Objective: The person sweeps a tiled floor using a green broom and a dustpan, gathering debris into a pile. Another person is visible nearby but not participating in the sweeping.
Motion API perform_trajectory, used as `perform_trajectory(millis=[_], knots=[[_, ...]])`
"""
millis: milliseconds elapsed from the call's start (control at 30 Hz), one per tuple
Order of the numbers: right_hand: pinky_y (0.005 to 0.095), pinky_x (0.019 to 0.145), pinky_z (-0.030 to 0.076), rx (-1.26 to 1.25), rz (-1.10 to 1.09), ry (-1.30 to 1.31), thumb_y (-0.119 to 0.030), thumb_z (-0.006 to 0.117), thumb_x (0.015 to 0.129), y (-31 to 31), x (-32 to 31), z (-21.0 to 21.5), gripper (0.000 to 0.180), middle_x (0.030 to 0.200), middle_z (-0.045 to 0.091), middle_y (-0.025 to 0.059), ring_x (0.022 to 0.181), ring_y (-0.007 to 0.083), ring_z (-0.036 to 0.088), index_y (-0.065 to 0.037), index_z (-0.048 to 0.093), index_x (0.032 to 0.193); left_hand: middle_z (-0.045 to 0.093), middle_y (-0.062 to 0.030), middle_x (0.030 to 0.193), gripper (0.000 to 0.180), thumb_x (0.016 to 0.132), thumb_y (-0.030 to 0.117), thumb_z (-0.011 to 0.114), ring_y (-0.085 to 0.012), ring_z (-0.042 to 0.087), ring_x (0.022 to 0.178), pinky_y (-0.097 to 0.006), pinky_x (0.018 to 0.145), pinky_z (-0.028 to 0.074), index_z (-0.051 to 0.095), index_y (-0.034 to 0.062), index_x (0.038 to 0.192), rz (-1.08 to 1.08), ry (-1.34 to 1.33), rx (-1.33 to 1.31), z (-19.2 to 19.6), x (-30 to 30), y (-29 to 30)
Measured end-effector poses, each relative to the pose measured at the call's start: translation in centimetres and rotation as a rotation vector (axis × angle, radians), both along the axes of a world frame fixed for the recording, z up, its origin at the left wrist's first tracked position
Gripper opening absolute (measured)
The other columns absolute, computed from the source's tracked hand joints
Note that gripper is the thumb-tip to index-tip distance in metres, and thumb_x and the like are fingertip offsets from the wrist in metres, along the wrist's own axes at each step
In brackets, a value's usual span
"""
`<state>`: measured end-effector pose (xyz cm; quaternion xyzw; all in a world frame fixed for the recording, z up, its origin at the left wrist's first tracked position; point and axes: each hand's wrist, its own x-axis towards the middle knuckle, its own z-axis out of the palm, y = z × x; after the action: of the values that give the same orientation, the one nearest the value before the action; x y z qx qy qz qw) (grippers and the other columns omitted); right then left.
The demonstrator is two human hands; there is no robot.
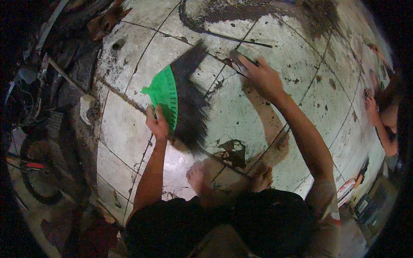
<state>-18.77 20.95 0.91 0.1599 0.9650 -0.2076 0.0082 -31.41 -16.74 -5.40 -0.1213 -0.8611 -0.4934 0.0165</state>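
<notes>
In the head view, a green broom head with dark bristles lies sideways over the tiled floor. My left hand grips the lower corner of its green plastic, and the bristles fan out to the right. My right hand reaches forward to the right of the bristles, apart from the broom head. Its fingers are curled, and a small dark thing shows at their tips, too blurred to name.
A black hose curves along the floor beside dark dirt. Clutter lines the left, with a wooden-handled tool and a wheel. Another person's arm is at the right edge. Broken tile lies near my feet.
</notes>
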Motion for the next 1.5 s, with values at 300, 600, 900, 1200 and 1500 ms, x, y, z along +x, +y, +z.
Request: perform_trajectory(millis=[300,600,900,1200,1500], knots=[[0.0491,0.078,0.059,0.114,0.038,0.072,-0.012,0.056,0.092,-1.6,-3.7,-0.9,0.065,0.116,0.057,0.0231,0.091,0.0419,0.069,-0.036,0.042,0.152,0.061,-0.0102,0.084,0.020,0.103,0.016,0.056,-0.0180,0.053,0.076,-0.034,0.071,0.047,0.059,-0.0030,0.099,-0.025,-0.002,0.021,1.0,0.3,1.4],[0.0464,0.071,0.057,0.095,0.016,0.008,-0.006,0.054,0.089,-1.7,-0.8,-0.2,0.068,0.111,0.055,0.0207,0.086,0.0409,0.067,-0.029,0.042,0.153,0.063,-0.0133,0.086,0.018,0.102,0.013,0.056,-0.0205,0.057,0.078,-0.035,0.073,0.048,0.062,-0.0035,0.100,-0.005,0.022,-0.026,0.1,0.0,1.0],[0.0479,0.065,0.057,0.052,0.075,-0.045,-0.004,0.056,0.087,-1.4,1.5,0.8,0.072,0.112,0.056,0.0188,0.084,0.0406,0.067,-0.030,0.042,0.152,0.063,-0.0161,0.085,0.020,0.102,0.015,0.057,-0.0244,0.058,0.078,-0.037,0.073,0.048,0.061,-0.0042,0.100,0.002,0.052,-0.089,0.3,0.4,0.5],[0.0485,0.073,0.059,0.023,0.125,0.021,-0.013,0.064,0.086,-1.3,3.6,0.5,0.067,0.118,0.057,0.0201,0.087,0.0406,0.069,-0.027,0.044,0.149,0.061,-0.0153,0.079,0.023,0.102,0.019,0.056,-0.0249,0.056,0.070,-0.039,0.067,0.047,0.060,-0.0026,0.096,-0.003,0.105,-0.091,0.5,0.0,1.1],[0.0478,0.073,0.059,0.050,0.144,-0.038,-0.014,0.064,0.088,0.0,2.7,0.2,0.071,0.118,0.057,0.0188,0.089,0.0416,0.069,-0.031,0.039,0.152,0.061,-0.0175,0.079,0.023,0.103,0.019,0.055,-0.0266,0.056,0.070,-0.039,0.066,0.047,0.059,-0.0022,0.095,-0.011,0.115,-0.091,0.3,-0.1,0.8]])
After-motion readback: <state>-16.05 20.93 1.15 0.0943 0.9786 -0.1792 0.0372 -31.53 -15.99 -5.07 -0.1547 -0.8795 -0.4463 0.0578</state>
